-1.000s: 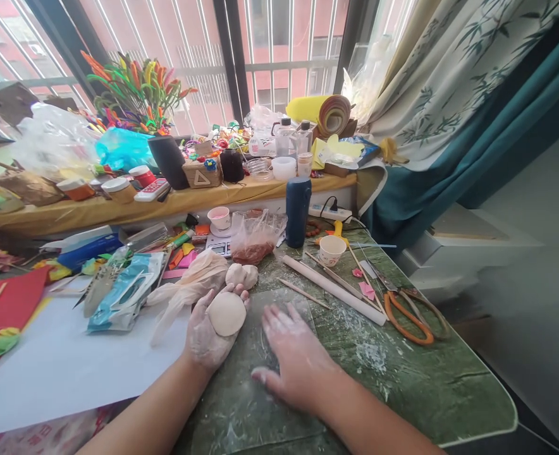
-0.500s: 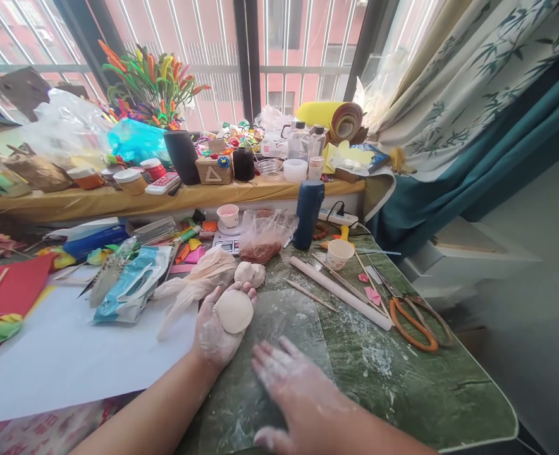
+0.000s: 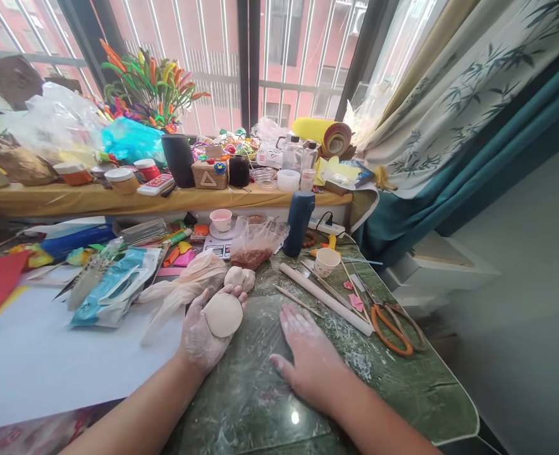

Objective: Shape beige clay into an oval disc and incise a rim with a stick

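Note:
My left hand (image 3: 198, 341) is palm up, dusted with white powder, and holds a flat round disc of pale dough (image 3: 224, 315) on its palm and fingers. My right hand (image 3: 310, 357), also powdery, lies palm down with fingers stretched out over a clear plastic sheet (image 3: 255, 379) on the green table. A lump of pale dough (image 3: 239, 278) sits just beyond my left fingertips, beside a crumpled thin plastic bag (image 3: 196, 278). Past my right hand lie a thin pointed stick (image 3: 298, 301) and a long pale rolling pin (image 3: 327, 300).
Orange-handled scissors (image 3: 393, 332) lie at the right, near a paper cup (image 3: 327, 261). A dark blue bottle (image 3: 299, 224), a bag of brown material (image 3: 257, 246) and a digital scale (image 3: 219, 245) stand at the back. White paper (image 3: 80, 360) and a wipes packet (image 3: 118, 284) cover the left.
My right hand has moved forward and to the right across the plastic sheet. My left hand still holds the dough disc. The view has shifted slightly.

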Motion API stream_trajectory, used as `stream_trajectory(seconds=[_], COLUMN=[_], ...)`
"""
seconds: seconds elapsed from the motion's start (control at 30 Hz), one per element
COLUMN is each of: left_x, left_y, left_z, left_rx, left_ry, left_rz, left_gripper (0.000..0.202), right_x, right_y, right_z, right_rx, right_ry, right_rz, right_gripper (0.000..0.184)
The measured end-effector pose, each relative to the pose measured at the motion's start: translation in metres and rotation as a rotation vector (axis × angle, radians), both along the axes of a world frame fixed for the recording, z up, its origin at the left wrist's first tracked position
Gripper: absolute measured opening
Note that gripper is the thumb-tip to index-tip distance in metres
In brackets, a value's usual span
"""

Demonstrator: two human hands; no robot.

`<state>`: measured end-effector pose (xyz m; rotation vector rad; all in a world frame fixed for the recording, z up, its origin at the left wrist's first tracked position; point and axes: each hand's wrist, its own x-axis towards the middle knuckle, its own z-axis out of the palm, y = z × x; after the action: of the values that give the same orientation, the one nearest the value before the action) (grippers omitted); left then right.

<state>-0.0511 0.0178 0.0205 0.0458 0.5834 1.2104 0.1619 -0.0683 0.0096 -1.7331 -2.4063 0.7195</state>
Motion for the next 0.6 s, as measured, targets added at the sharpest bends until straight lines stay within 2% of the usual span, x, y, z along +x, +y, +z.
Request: stream_trajectory(seconds=[0.03, 0.07, 0.13, 0.17, 0.2, 0.27, 0.3, 0.33, 0.37, 0.47, 0.5, 0.53, 0.6], left_x=[-0.001, -0.001, -0.003, -0.003, -0.003, -0.002, -0.002, -0.002, -0.002, -0.002, -0.002, -0.002, -0.002], left_y=[0.0, 0.001, 0.001, 0.001, 0.001, 0.001, 0.001, 0.0, 0.0, 0.0, 0.0, 0.0, 0.0], left_z=[-0.002, -0.003, -0.006, -0.007, -0.007, -0.007, -0.006, -0.006, -0.006, -0.005, -0.005, -0.005, -0.005], left_rx=[0.005, 0.01, 0.02, 0.023, 0.026, 0.031, 0.033, 0.036, 0.038, 0.04, 0.039, 0.039, 0.039], left_ry=[-0.001, -0.001, 0.006, 0.011, 0.015, 0.024, 0.027, 0.03, 0.032, 0.028, 0.022, 0.013, -0.004], left_rz=[0.002, 0.005, 0.015, 0.014, 0.012, 0.006, 0.004, 0.005, 0.009, 0.021, 0.018, 0.009, -0.011], left_gripper=[0.037, 0.037, 0.038, 0.038, 0.038, 0.037, 0.037, 0.036, 0.036, 0.036, 0.037, 0.037, 0.036], right_x=[-0.003, -0.006, -0.01, -0.01, -0.008, -0.004, -0.004, -0.005, -0.008, -0.01, -0.005, 0.001, 0.014], right_y=[-0.003, -0.006, -0.013, -0.014, -0.013, -0.006, -0.002, 0.001, 0.001, -0.009, -0.013, -0.016, -0.018], right_z=[-0.004, -0.008, -0.015, -0.016, -0.014, -0.006, -0.002, 0.002, 0.004, -0.002, -0.005, -0.007, -0.006], right_rx=[0.015, 0.019, -0.038, -0.053, -0.028, 0.016, 0.018, 0.013, 0.011, -0.021, -0.061, -0.066, -0.02], right_ry=[0.027, 0.08, 0.161, 0.165, 0.151, 0.057, 0.016, 0.01, 0.039, 0.172, 0.169, 0.154, 0.095], right_rz=[0.028, 0.143, 0.421, 0.456, 0.395, 0.126, 0.025, -0.005, 0.043, 0.443, 0.52, 0.501, 0.305], right_gripper=[0.09, 0.088, 0.067, 0.06, 0.066, 0.085, 0.086, 0.088, 0.089, 0.075, 0.072, 0.074, 0.085])
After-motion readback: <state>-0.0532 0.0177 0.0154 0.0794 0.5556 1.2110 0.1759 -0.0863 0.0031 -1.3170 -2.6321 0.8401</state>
